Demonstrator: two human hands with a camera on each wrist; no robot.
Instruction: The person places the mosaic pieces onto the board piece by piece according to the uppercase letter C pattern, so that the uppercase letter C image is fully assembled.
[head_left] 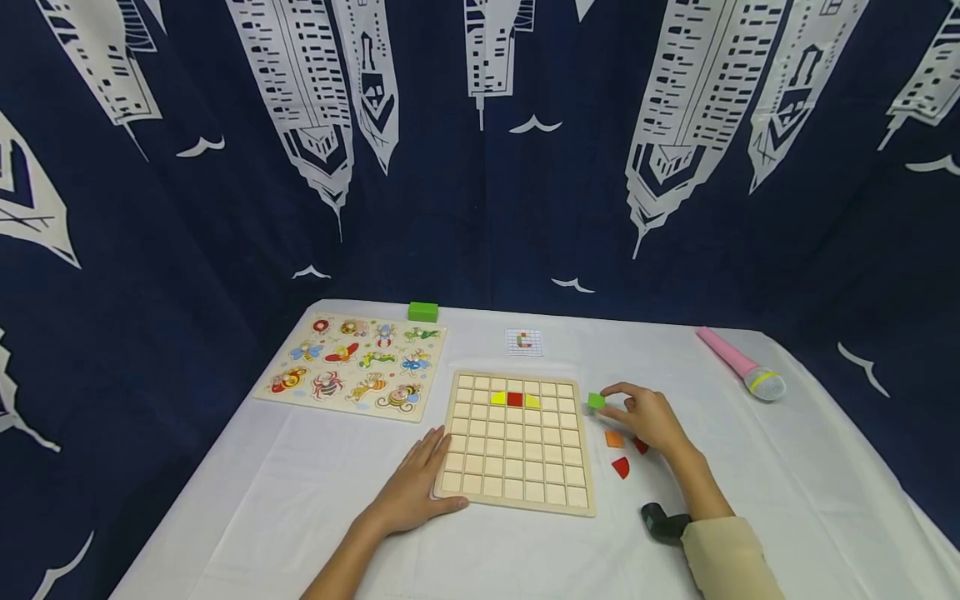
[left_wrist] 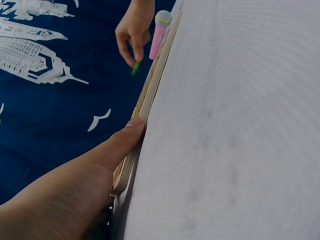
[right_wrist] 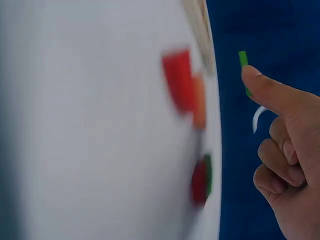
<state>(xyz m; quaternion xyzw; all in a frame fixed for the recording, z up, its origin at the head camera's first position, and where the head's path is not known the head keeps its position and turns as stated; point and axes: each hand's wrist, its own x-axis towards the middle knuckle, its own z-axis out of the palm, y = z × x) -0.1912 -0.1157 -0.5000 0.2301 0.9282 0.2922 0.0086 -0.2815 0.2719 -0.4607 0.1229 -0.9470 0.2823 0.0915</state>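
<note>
My right hand (head_left: pixel 652 421) pinches a small green square tile (head_left: pixel 596 401) between thumb and finger, just off the right edge of a wooden grid board (head_left: pixel 513 450). In the right wrist view the tile (right_wrist: pixel 243 58) shows edge-on at the thumb tip, with the other fingers curled in. The left hand (head_left: pixel 412 487) lies against the board's near left corner, fingers stretched along the side and thumb at the front edge. Near the board's top, a red square tile (head_left: pixel 514 399) sits between two yellow pieces (head_left: pixel 498 398).
An orange tile (head_left: pixel 614 439) and red pieces (head_left: pixel 621 467) lie right of the board. Behind it is a small pattern card (head_left: pixel 524 342). An insect picture board (head_left: pixel 360 367) and a green block (head_left: pixel 423 312) occupy the back left; a pink microphone (head_left: pixel 738 362) lies at the right.
</note>
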